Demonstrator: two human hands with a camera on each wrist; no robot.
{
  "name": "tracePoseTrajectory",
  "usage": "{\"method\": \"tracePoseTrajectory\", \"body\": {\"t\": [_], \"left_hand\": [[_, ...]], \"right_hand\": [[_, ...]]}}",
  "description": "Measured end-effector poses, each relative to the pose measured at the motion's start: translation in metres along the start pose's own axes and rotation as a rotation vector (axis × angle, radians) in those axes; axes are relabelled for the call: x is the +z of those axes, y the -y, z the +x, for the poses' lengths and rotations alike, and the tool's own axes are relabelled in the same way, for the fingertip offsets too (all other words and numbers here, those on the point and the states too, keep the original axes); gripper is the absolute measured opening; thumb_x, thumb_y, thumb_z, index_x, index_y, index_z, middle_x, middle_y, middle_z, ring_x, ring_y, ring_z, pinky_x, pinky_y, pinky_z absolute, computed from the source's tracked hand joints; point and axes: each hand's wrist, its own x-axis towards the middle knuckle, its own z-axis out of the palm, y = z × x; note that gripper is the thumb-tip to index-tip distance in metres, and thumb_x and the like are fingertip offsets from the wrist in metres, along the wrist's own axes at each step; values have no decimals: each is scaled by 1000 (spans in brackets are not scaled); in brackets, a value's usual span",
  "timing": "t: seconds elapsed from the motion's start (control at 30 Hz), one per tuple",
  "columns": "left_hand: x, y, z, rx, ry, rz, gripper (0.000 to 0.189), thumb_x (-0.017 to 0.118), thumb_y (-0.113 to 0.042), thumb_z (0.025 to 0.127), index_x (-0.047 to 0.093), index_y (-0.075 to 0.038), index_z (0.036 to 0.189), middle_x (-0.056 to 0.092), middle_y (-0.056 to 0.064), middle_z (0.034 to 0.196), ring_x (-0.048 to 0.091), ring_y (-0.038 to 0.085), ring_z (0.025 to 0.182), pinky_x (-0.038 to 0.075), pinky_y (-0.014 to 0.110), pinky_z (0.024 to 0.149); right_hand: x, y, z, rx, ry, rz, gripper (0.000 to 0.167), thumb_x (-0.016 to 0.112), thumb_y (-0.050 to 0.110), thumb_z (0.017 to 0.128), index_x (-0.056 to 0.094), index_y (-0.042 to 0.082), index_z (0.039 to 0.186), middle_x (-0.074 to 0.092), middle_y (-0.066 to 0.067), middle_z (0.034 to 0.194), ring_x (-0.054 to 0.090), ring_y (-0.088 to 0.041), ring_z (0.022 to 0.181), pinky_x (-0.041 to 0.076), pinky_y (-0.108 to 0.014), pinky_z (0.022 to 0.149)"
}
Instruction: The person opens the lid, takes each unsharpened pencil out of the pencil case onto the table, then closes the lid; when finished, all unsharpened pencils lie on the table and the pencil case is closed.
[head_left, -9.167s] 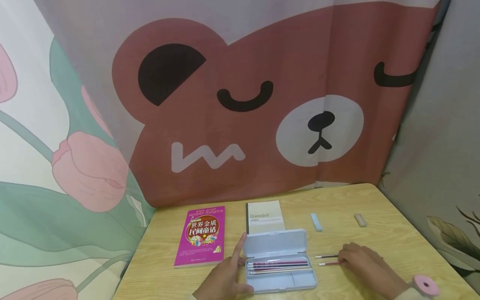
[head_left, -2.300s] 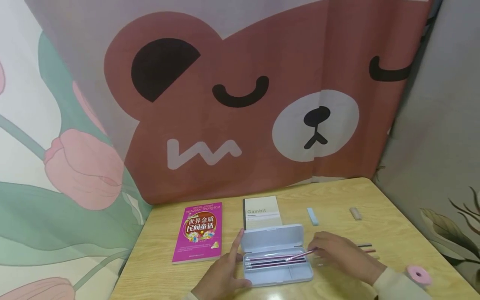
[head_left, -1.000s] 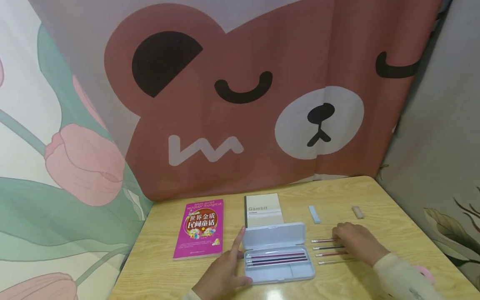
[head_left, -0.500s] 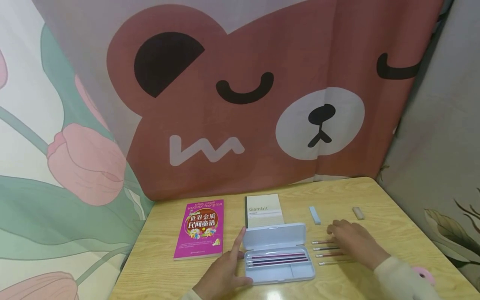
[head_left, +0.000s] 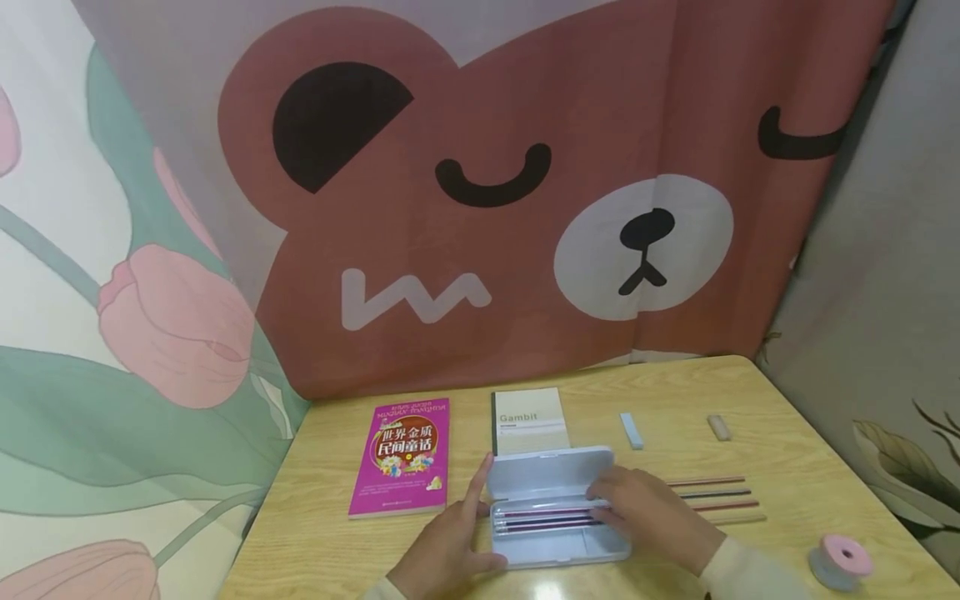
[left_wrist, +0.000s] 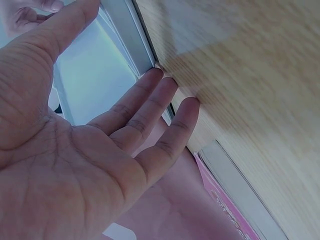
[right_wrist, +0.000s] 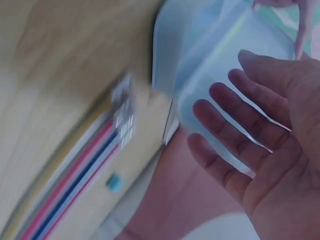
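A pale blue pencil case (head_left: 551, 546) lies on the table with its lid (head_left: 547, 473) raised. Several pencils (head_left: 543, 521) lie side by side in its long compartment. My left hand (head_left: 446, 542) is at the case's left end, thumb at the near corner and index finger stretched up by the lid; in the left wrist view its fingertips (left_wrist: 187, 107) reach the case's edge. My right hand (head_left: 656, 512) is over the case's right end, hiding the pencils' far ends. The right wrist view shows its fingers (right_wrist: 245, 145) loosely bent and holding nothing.
Right of the case, several pencils (head_left: 720, 493) lie in a row on the table. Farther right stands a pink-topped spool (head_left: 840, 562). Behind are a magenta book (head_left: 405, 458), a Gambit notebook (head_left: 531, 419), a light blue bar (head_left: 631, 431) and a small brownish block (head_left: 718, 427).
Over the earlier frames, pencils went from the case to the table row. Just now my right hand moved left from that row to the case. The left hand stays put.
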Motion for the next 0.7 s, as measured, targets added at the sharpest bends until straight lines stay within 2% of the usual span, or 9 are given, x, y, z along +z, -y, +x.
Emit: {"method": "tracePoseTrajectory", "body": {"t": [0.13,0.23,0.4,0.57,0.7], "left_hand": [[0,0,-1,-5,1,-1,141,98,-42,83,-9,-52,174,76,6,139,71,34,131,57,64,112],[0,0,-1,-8,3,3,141,98,-42,84,-10,-51,174,76,6,138,71,34,130,57,63,111],[0,0,0,-17,9,3,140,97,-44,85,-10,-53,173,76,4,137,72,32,129,58,62,111],[0,1,0,-11,9,5,140,97,-44,84,-11,-53,173,76,4,137,72,31,128,58,61,111],[1,1,0,-8,6,8,140,97,-44,84,-11,-54,173,76,4,137,72,31,128,58,61,111]], "right_hand": [[18,13,11,-52,-15,-13,14,83,18,100,82,15,113,76,5,105,72,-14,95,64,-37,83],[31,18,18,-106,-56,-43,16,82,16,99,81,15,114,75,4,106,72,-15,97,64,-35,85],[44,20,25,-145,-94,-78,15,83,17,98,81,17,113,76,6,104,71,-12,93,63,-32,82],[50,19,30,-175,-127,-140,13,88,20,92,81,21,103,76,9,96,68,-10,87,60,-29,78],[52,20,34,-179,-83,-270,12,89,29,90,78,25,94,70,12,87,62,-8,81,55,-26,74]]}}
